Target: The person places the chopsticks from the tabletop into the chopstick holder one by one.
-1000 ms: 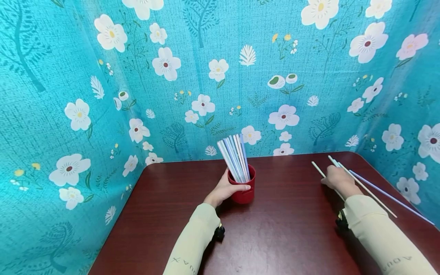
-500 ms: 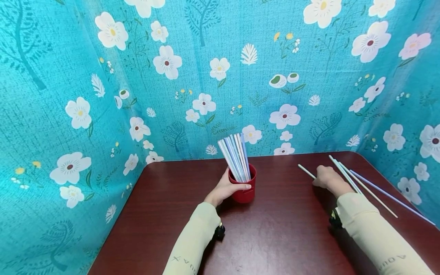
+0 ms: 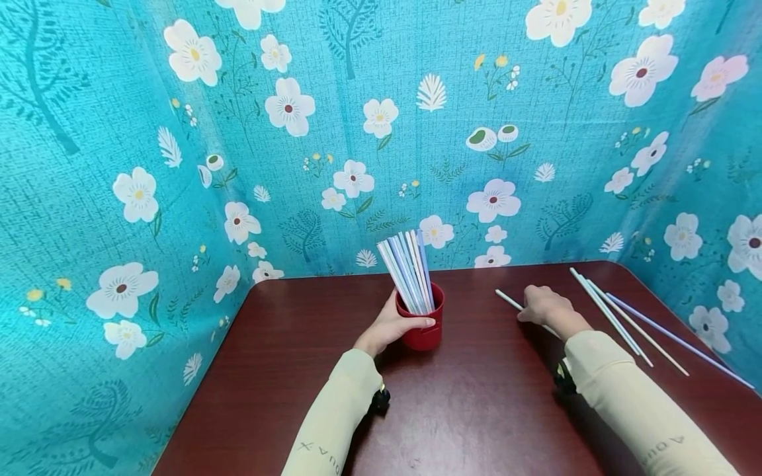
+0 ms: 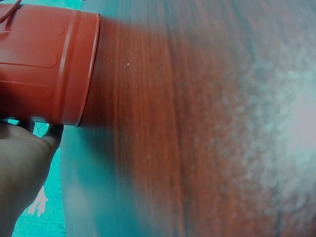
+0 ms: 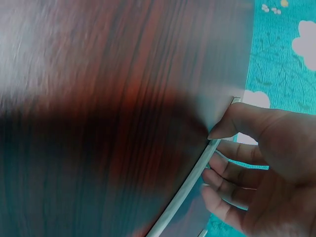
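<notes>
My left hand (image 3: 389, 328) grips a red cup (image 3: 421, 340) on the table, its thumb across the front. A bundle of pale blue, white and violet-blue straws (image 3: 409, 274) leans left inside the cup. In the left wrist view the cup's wall (image 4: 39, 64) is large, with part of the hand (image 4: 24, 168) beneath it. To the right, my right hand (image 3: 544, 307) pinches a pale green straw (image 3: 508, 299) at the tabletop. The right wrist view has thumb and fingers on either side of that straw (image 5: 185, 190), with the other fingers loosely bent.
Several more straws lie at the table's right side, among them a pale green one (image 3: 607, 314) and a violet-blue one (image 3: 678, 340). The dark red-brown table (image 3: 464, 410) ends at a blue flowered cloth (image 3: 440, 165) behind it and at the sides.
My right hand has slid left across the table with the pale green straw, away from the other straws. The left hand and the cup stay where they were.
</notes>
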Demonstrator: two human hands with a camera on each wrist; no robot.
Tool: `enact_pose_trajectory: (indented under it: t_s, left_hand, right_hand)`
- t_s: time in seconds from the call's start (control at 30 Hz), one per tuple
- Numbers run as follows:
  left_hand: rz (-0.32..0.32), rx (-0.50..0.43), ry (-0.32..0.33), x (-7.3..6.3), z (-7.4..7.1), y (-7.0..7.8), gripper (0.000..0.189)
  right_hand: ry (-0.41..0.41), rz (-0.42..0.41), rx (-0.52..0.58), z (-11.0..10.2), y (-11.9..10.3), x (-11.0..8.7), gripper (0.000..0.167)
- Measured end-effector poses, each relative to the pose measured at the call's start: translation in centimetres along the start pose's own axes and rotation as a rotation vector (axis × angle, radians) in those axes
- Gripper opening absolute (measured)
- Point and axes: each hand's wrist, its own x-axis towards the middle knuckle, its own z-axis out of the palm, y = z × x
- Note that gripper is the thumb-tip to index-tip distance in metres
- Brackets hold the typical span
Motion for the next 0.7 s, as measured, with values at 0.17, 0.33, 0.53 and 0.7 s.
enact_pose_trajectory:
  t_s: [0.17,0.33,0.53,0.7]
  left_hand:
    - [-0.003,0.002,-0.004,0.0,-0.1,0.0,0.091]
    - [-0.001,0.003,-0.001,0.0,-0.1,0.1,0.091]
    - [0.005,0.004,0.002,0.0,-0.1,0.2,0.091]
    - [0.006,-0.002,-0.001,-0.2,0.0,0.3,0.091]
  right_hand:
    - [-0.001,-0.032,-0.019,0.5,-1.3,0.2,0.022]
    - [0.0,-0.086,-0.024,0.8,-2.8,0.4,0.023]
    - [-0.027,-0.121,-0.032,1.0,-4.3,0.5,0.023]
    - [-0.037,-0.155,0.049,1.1,-4.9,0.5,0.015]
